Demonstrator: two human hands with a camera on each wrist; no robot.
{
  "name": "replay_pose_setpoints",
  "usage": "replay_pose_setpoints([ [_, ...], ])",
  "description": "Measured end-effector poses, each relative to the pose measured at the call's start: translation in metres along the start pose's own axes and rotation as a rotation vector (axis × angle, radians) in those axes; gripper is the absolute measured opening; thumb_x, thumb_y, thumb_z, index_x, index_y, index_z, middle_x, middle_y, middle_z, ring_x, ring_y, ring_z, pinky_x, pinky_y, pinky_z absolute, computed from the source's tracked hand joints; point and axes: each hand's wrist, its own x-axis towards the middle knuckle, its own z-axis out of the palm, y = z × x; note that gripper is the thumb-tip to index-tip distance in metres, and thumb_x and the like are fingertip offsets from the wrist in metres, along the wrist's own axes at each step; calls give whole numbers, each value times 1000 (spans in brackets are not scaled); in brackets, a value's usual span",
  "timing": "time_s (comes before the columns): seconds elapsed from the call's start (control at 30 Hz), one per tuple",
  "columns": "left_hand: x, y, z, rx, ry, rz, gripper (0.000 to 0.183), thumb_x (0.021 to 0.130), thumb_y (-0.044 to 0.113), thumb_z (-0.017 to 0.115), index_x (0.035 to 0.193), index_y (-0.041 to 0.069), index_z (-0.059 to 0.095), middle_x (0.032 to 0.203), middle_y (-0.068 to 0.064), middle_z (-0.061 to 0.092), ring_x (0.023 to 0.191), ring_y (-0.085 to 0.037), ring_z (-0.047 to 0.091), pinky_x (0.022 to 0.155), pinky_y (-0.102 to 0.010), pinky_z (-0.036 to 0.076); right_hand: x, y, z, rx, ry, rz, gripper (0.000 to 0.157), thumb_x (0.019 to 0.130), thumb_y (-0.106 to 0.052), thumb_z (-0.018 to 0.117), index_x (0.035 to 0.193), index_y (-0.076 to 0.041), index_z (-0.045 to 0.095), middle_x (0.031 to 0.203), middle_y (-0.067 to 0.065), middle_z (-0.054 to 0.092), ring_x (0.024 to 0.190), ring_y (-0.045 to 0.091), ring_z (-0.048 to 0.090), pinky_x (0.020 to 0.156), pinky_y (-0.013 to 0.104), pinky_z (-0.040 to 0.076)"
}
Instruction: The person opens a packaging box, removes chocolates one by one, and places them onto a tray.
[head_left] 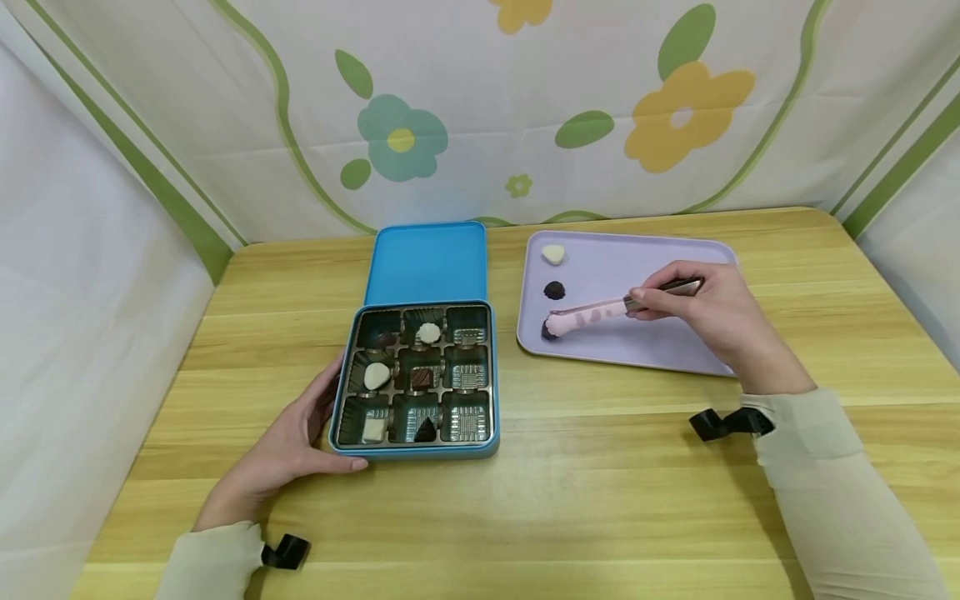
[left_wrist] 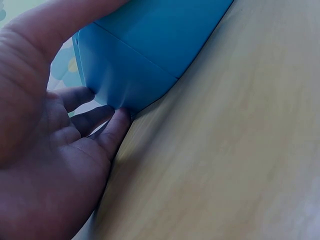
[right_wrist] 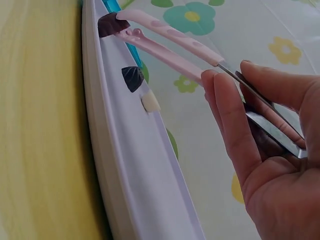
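Note:
My right hand [head_left: 712, 312] pinches a pair of pink-tipped metal tongs [head_left: 592, 315] between thumb and fingers. The tongs' tips are at a dark chocolate [right_wrist: 111, 25] near the front left corner of the lilac tray [head_left: 652, 342]; in the right wrist view they touch it. Behind it on the tray lie a dark ridged chocolate [head_left: 554, 290] and a white chocolate [head_left: 552, 254]. My left hand [head_left: 288, 442] holds the front left corner of a blue tin [head_left: 450, 452], fingers against its side, thumb along its front. Several chocolates, including a white one [head_left: 377, 376], sit in its divided insert.
The tin's blue lid [head_left: 427, 262] lies behind it, close to the back edge of the wooden table [head_left: 570, 500]. A flowered cloth [head_left: 495, 108] hangs behind the table. Black camera mounts [head_left: 285, 552] are on both wrists.

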Motion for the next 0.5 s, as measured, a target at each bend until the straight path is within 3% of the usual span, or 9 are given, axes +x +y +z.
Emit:
replay_pose_setpoints([
  [0.2,1,-1,0,-7,-6,6,137,75,-6,94,175,33,8,181,-15,12,148,8,36,114,-6,35,1,2,-2,32,17,13,12,95,-5,82,101,4,77,90,5,81,79,20,82,81,31,66],
  [0.3,1,-1,0,-4,-6,5,136,76,-5,94,175,33,8,181,-14,12,149,9,35,114,-5,34,1,1,-6,-22,49,29,12,95,-9,83,104,-2,79,93,-2,82,83,14,82,83,26,64],
  [0.5,1,-2,0,-4,-6,8,136,76,-6,93,175,33,8,182,-15,10,149,10,34,114,-5,34,0,-2,-7,-129,55,48,28,92,-21,88,114,-5,78,101,-11,83,89,11,81,84,22,62],
])
